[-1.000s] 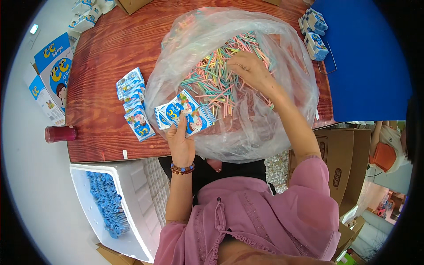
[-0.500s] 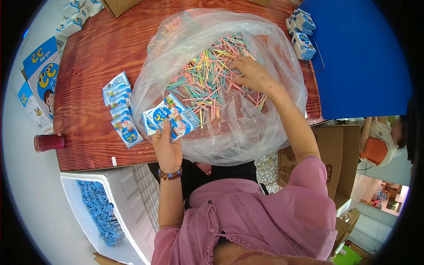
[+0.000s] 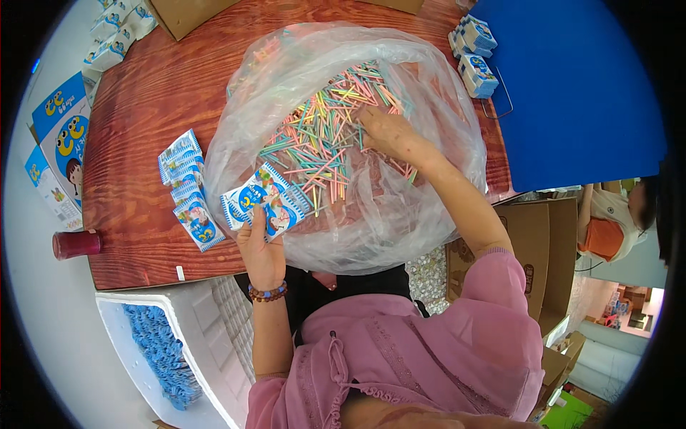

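My left hand [image 3: 263, 250] is closed on a small fan of blue-and-white printed packets [image 3: 266, 200], over the near left rim of a large clear plastic bag [image 3: 357, 243]. Inside the spread bag lies a heap of thin pastel sticks [image 3: 314, 136] in pink, yellow and green-blue. My right hand [image 3: 391, 134] reaches into the heap's right side, its fingers curled down around some sticks; the fingertips are partly hidden. More packets of the same print [image 3: 189, 189] overlap in a row on the table, left of the bag.
The red-brown wooden table [image 3: 128, 164] carries a red-lidded jar [image 3: 76, 244] at its left edge. Stacked packets [image 3: 475, 57] stand far right by a blue panel [image 3: 572, 93]. A white foam box [image 3: 182, 336] with blue pieces sits below left; a cardboard box [image 3: 514, 236] stands right. Another person [image 3: 611, 222] is beyond.
My right hand has shifted slightly left and down in the heap, and its fingers are more curled. The left hand keeps its packets. The whole view has shifted a little.
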{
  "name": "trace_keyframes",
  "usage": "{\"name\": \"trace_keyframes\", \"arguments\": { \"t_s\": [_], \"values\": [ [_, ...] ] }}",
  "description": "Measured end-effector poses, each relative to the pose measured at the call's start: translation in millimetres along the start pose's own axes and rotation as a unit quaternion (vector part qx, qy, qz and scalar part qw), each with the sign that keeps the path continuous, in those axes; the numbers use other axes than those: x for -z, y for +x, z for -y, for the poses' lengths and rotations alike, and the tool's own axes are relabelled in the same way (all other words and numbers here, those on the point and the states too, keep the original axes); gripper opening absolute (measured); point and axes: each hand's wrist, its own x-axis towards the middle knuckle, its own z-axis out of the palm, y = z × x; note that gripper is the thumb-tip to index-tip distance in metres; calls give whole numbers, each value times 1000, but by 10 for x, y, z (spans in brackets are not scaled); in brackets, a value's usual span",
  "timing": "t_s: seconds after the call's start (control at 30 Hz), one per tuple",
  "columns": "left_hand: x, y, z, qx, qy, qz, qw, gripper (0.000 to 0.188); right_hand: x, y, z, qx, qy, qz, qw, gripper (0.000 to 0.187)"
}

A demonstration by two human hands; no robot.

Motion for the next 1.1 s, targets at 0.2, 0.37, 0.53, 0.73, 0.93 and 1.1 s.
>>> {"name": "trace_keyframes", "arguments": {
  "t_s": [0.2, 0.37, 0.53, 0.73, 0.93, 1.1],
  "values": [
    [-39, 1, -49, 6, -2, 9, 1000, 17, 192, 122, -416, -81, 159, 60, 982, 22],
    [-59, 33, -11, 3, -6, 1, 1000, 17, 142, 450, -642, -132, 151, 24, 979, 28],
    [-50, -1, -60, 4, -15, -10, 1000, 17, 198, 458, -700, -216, 178, -8, 960, 36],
    [-53, -1, -74, 0, -11, -7, 1000, 18, 112, 433, -764, -204, -29, -10, 979, 38],
    [-35, -2, -92, 7, -18, -3, 1000, 18, 219, 442, -563, -171, 92, 129, 972, 43],
    [-21, -15, -85, 4, -21, 0, 1000, 19, 214, 351, -461, -152, -9, 25, 988, 71]
  ]
}}
